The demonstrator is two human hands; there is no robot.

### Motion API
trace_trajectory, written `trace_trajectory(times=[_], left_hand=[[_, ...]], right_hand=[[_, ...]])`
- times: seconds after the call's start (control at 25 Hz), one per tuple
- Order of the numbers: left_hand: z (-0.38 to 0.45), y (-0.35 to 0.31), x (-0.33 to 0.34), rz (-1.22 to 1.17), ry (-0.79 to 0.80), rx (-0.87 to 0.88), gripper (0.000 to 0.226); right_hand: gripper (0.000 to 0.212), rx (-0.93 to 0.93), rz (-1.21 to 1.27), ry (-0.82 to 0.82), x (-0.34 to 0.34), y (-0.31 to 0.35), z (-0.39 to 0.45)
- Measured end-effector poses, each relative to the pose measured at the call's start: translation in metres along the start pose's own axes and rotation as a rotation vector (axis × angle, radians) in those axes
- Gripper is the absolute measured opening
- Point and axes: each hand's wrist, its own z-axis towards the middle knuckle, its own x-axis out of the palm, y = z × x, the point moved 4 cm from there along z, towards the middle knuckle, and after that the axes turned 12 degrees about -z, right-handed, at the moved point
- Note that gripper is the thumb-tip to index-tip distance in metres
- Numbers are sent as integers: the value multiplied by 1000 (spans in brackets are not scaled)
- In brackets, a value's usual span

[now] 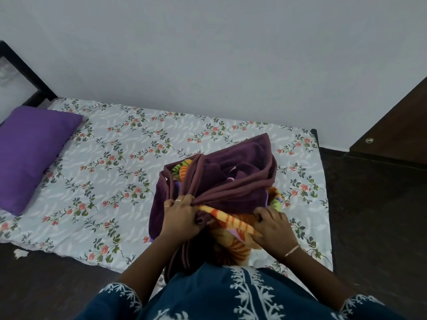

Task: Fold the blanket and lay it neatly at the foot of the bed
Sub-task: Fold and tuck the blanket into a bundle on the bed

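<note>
Floral-sheeted bed [120,162] against a plain wall, purple pillow [32,155] at the far left, blanket [233,172] bundled near the right end

I see my left hand [182,215] curled round gathered maroon edges and my right hand [272,227] pinching the orange-striped fold, both lifting the layers together, I judge to line up the edges; the blanket sits half-folded and loose, nearer the end away from the pillow, not yet laid flat
</note>
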Motion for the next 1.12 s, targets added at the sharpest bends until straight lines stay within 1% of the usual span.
trace_trajectory(times=[0.08, 0.12, 0.2, 0.24, 0.28, 0.32, 0.44, 0.48, 0.56, 0.6, 0.64, 0.68, 0.72, 0.76, 0.88, 0.96, 1.0, 1.04, 1.08, 1.12], left_hand=[[-5, 11, 6, 30, 81, -63, 54], [-8, 16, 10, 47, 138, -104, 55], [-15, 28, 14, 61, 213, -222, 60], [-18, 36, 15, 50, 220, -284, 62], [-20, 44, 14, 29, 214, -342, 64], [-23, 53, 14, 6, 205, -387, 65], [-29, 61, 17, -41, 186, -437, 65], [-30, 60, 17, -42, 183, -431, 65], [-30, 52, 18, -33, 199, -398, 64], [-30, 48, 18, -25, 210, -377, 64], [-30, 46, 18, -15, 217, -357, 63], [-31, 45, 16, -8, 217, -343, 62], [-32, 46, 14, -3, 213, -337, 62], [-35, 47, 13, 2, 213, -335, 61], [-44, 47, 12, 22, 226, -322, 58], [-47, 40, 14, 38, 243, -276, 64], [-49, 39, 15, 38, 244, -255, 69], [-50, 39, 15, 37, 240, -242, 73], [-50, 40, 16, 35, 230, -239, 74], [-50, 42, 15, 37, 210, -239, 74]], right_hand=[[35, 22, 33, 176, 31, -16, -13], [38, 49, 102, 281, 41, -24, -17], [33, 155, 229, 405, 48, -42, -20], [29, 222, 325, 410, 46, -50, -20], [27, 285, 406, 379, 44, -57, -20], [26, 305, 462, 353, 42, -61, -17], [15, 232, 538, 354, 27, -45, -6], [19, 182, 558, 338, 24, -34, 1], [54, 78, 484, 238, 18, -8, 20], [65, 49, 407, 172, 13, 5, 31], [70, 26, 343, 112, 6, 19, 41], [69, 3, 303, 109, -1, 32, 49], [67, -17, 273, 169, -1, 40, 54], [64, -41, 237, 263, 1, 45, 55], [60, -146, 107, 593, 32, 43, 39], [58, -227, 59, 832, 35, 35, 24], [53, -312, 30, 882, 26, 32, 28], [45, -395, 1, 834, 11, 27, 40], [32, -436, -1, 726, -11, 24, 57], [22, -403, 39, 556, -34, 17, 78]])
